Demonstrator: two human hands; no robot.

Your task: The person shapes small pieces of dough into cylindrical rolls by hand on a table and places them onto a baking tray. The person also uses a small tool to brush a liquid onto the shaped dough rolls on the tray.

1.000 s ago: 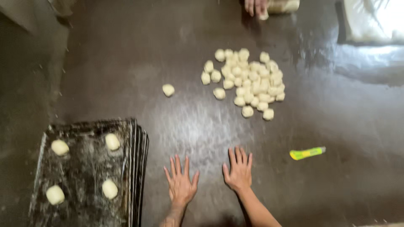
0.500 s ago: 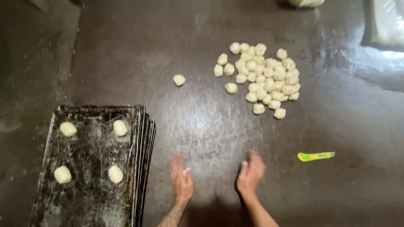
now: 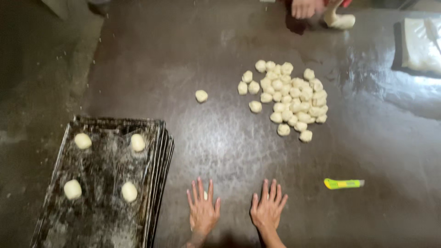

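Both hands, left (image 3: 202, 210) and right (image 3: 268, 209), lie flat, fingers spread, apart at bottom centre of the table (image 3: 220, 147), dough pile (image 3: 288, 97) upper right, trays (image 3: 103, 183) lower left.

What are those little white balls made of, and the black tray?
The little balls look like raw dough: pale, matte, soft and lumpy. The black tray on a stack looks like dark metal, thin-edged, dusted with what seems to be flour.

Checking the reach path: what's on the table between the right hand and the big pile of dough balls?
Nothing. In the head view the dark table is bare between the right hand and the dough pile; the yellow-green cutter lies off to the right.
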